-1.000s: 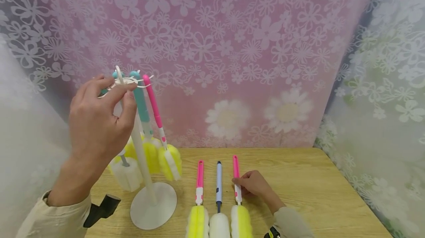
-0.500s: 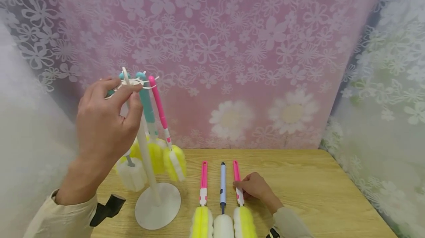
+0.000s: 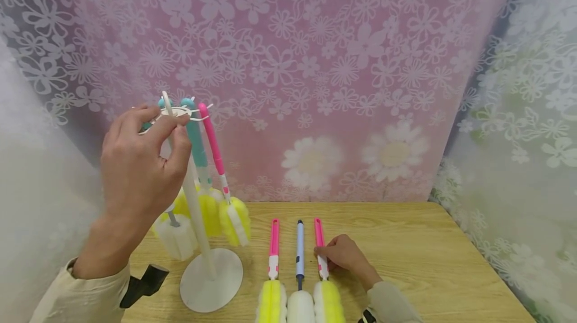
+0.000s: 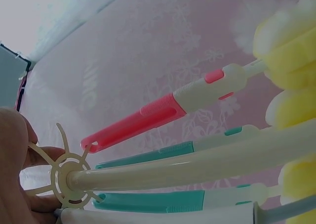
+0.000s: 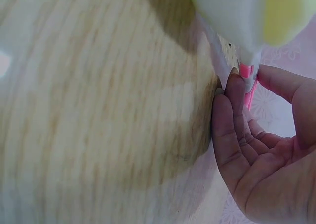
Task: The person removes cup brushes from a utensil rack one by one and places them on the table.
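My left hand (image 3: 144,163) holds the hooked ring (image 4: 69,177) at the top of a white stand (image 3: 196,213), fingers and thumb about its rim. From the ring's hooks hang sponge brushes: a pink-handled brush (image 3: 212,137), teal-handled brushes (image 4: 153,201) and one with a white sponge head (image 3: 177,235), whose top the hand hides in the head view. On the table, my right hand (image 3: 347,254) pinches the white and pink handle of a yellow and white sponge brush (image 3: 319,233) between thumb and fingers. That brush still lies on the wood.
Left of the pinched brush lie a blue-handled brush (image 3: 300,248) and another pink-handled brush (image 3: 274,240), roughly parallel. The stand's round base (image 3: 212,288) sits on the wooden table (image 3: 405,243). A floral curtain (image 3: 315,87) rises behind.
The view has shifted slightly. The right-hand brush's handle has turned a little, its top leaning left, with my right hand still on it. My left hand stays at the ring.
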`<move>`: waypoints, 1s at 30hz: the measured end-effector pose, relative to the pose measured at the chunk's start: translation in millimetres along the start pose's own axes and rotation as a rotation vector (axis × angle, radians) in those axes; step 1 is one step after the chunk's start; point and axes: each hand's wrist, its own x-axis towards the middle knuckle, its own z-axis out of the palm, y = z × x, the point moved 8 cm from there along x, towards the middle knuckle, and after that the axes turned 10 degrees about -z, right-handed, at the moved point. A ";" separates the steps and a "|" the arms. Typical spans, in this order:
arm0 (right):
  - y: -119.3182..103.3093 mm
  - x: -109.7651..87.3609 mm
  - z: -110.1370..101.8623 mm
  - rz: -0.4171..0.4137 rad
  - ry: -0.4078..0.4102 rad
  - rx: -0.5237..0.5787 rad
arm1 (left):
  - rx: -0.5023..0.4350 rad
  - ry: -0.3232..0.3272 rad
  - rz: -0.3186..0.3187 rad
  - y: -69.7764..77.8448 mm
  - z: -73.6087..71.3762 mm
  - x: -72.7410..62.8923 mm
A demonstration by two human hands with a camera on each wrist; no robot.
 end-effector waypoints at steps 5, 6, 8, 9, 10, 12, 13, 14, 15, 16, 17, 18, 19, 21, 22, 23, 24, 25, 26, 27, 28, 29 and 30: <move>4.1 -0.5 -0.4 0.021 0.009 -0.014 | -0.037 -0.010 -0.016 -1.7 2.8 -0.5; 5.1 -0.3 -0.6 0.023 0.011 -0.013 | -0.050 -0.013 -0.022 -2.7 3.4 -0.7; 6.4 0.2 -1.5 0.019 0.015 -0.006 | -0.076 -0.019 -0.035 -5.2 4.0 -0.9; 6.9 0.5 -2.3 0.015 0.018 0.000 | -0.087 -0.023 -0.044 -6.5 4.2 -1.0; 6.9 0.5 -3.6 0.011 0.022 0.003 | -0.098 -0.024 -0.049 -7.5 4.1 -1.1; 6.5 1.0 -7.4 0.000 0.036 0.000 | -0.112 -0.016 -0.056 -9.1 3.0 -1.4; 6.4 1.1 -9.6 -0.002 0.045 -0.003 | -0.114 -0.008 -0.056 -9.5 2.0 -1.4; 6.2 1.2 -11.9 -0.002 0.055 -0.005 | -0.112 0.001 -0.054 -9.6 1.0 -1.3; 5.7 1.3 -14.7 -0.002 0.067 -0.020 | -0.107 0.010 -0.052 -9.6 -0.1 -1.2; 4.7 1.5 -17.5 -0.005 0.076 -0.039 | -0.099 0.018 -0.048 -9.3 -1.2 -1.2; 3.7 1.8 -19.9 -0.007 0.083 -0.047 | -0.092 0.025 -0.045 -9.1 -2.2 -1.0; 2.8 1.8 -22.0 -0.005 0.088 -0.040 | -0.083 0.028 -0.045 -9.0 -3.1 -1.1; 1.5 1.7 -23.6 -0.005 0.091 -0.032 | -0.070 0.031 -0.041 -8.6 -4.0 -1.0; -3.6 1.6 -26.7 -0.019 0.095 -0.013 | -0.044 0.032 -0.035 -7.5 -5.5 -1.0; -6.9 1.5 -27.7 -0.027 0.095 0.014 | -0.035 0.036 -0.029 -6.6 -6.5 -0.9; -10.6 1.4 -28.7 -0.036 0.098 0.041 | -0.026 0.038 -0.025 -5.8 -7.5 -0.5; -14.8 1.5 -29.6 -0.047 0.101 0.068 | -0.018 0.038 -0.022 -4.8 -8.5 -0.2; -19.9 1.5 -30.8 -0.061 0.105 0.085 | -0.009 0.038 -0.017 -3.5 -9.6 0.3; -25.7 1.7 -32.0 -0.076 0.111 0.105 | -0.002 0.032 -0.015 -2.4 -10.5 0.7; -31.8 1.7 -33.0 -0.091 0.115 0.128 | 0.006 0.024 -0.014 -1.2 -11.4 1.0; -38.4 1.8 -33.9 -0.107 0.119 0.148 | 0.018 0.008 -0.018 -0.3 -12.1 1.3; -45.3 2.1 -34.6 -0.125 0.122 0.161 | 0.032 -0.012 -0.023 0.6 -12.6 1.4; -52.7 2.3 -35.4 -0.145 0.125 0.178 | 0.045 -0.032 -0.028 1.6 -13.2 1.3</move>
